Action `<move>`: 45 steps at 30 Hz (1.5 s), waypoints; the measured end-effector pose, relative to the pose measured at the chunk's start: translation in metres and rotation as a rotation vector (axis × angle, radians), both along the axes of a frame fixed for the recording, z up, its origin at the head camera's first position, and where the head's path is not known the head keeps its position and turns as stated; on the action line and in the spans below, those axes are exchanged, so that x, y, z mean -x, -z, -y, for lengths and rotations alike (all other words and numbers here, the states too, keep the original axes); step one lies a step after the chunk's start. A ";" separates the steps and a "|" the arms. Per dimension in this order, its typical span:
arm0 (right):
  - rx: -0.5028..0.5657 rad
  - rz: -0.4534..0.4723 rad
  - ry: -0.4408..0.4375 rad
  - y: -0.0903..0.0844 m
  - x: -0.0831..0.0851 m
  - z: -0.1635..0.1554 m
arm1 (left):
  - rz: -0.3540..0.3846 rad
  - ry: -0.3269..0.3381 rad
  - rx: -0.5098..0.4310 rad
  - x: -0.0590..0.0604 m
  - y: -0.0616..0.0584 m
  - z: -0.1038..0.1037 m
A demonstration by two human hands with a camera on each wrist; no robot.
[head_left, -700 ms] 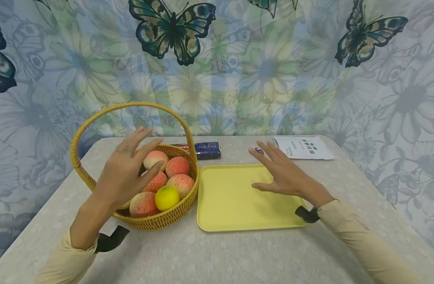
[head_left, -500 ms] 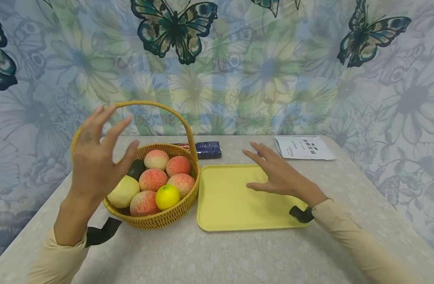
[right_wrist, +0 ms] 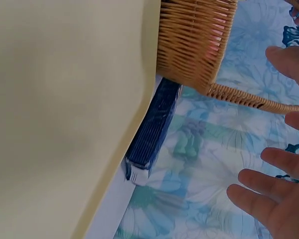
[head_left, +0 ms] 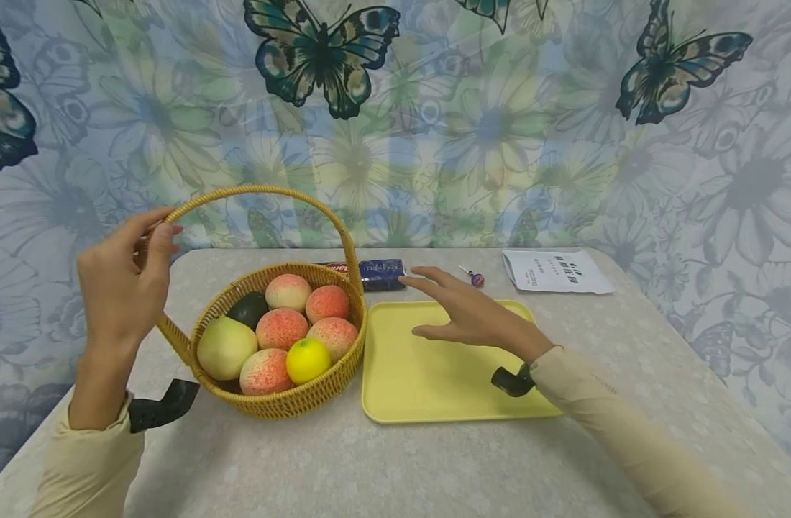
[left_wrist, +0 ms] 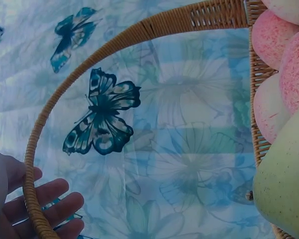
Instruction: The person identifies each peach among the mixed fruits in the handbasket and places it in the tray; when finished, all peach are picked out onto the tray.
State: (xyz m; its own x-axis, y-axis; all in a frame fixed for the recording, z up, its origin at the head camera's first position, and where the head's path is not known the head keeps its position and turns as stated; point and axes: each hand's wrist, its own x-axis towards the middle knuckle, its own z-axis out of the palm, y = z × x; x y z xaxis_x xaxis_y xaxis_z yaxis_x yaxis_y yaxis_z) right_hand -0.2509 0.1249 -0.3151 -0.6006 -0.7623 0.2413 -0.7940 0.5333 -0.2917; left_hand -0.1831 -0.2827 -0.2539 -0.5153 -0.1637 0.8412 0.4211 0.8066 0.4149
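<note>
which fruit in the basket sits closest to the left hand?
The pale green pear-like fruit at the basket's left edge, nearest the left hand on the handle; the peaches and lemon lie farther right.

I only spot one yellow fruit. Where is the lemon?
In the head view the lemon lies at the front of the basket, left of the tray, among the peaches.

A yellow tray [head_left: 434,374] lies on the grey speckled worktop [head_left: 382,467]. Behind its far left corner sits a dark blue packet [head_left: 381,274]. A small lollipop [head_left: 474,278] lies further right, near a white printed sheet [head_left: 554,270] at the far right of the worktop. A curtain [head_left: 499,122] printed with flowers and butterflies hangs behind.
</note>
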 end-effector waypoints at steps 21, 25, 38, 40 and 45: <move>-0.126 0.104 -0.166 -0.005 0.010 0.094 | 0.040 0.008 -0.005 -0.002 -0.001 -0.001; -0.172 0.119 -0.194 -0.005 0.014 0.107 | 0.027 0.025 -0.001 -0.001 0.000 0.002; -0.294 0.178 -0.224 -0.006 0.020 0.135 | 0.098 0.082 -0.070 0.002 0.002 0.014; -0.308 0.182 -0.220 -0.006 0.021 0.137 | 0.125 0.108 -0.082 0.003 0.001 0.017; -0.324 0.207 -0.215 -0.005 0.024 0.141 | 0.216 0.219 -0.115 0.004 0.000 0.028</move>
State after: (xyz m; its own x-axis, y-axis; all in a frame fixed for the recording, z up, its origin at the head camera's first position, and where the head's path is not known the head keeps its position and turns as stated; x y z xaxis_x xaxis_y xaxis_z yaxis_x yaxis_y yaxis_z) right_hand -0.2751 -0.0162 -0.3102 -0.4304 -0.8918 -0.1395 -0.8395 0.4523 -0.3011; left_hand -0.1874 -0.3112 -0.2540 -0.7132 -0.1164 0.6912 0.4721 0.6492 0.5964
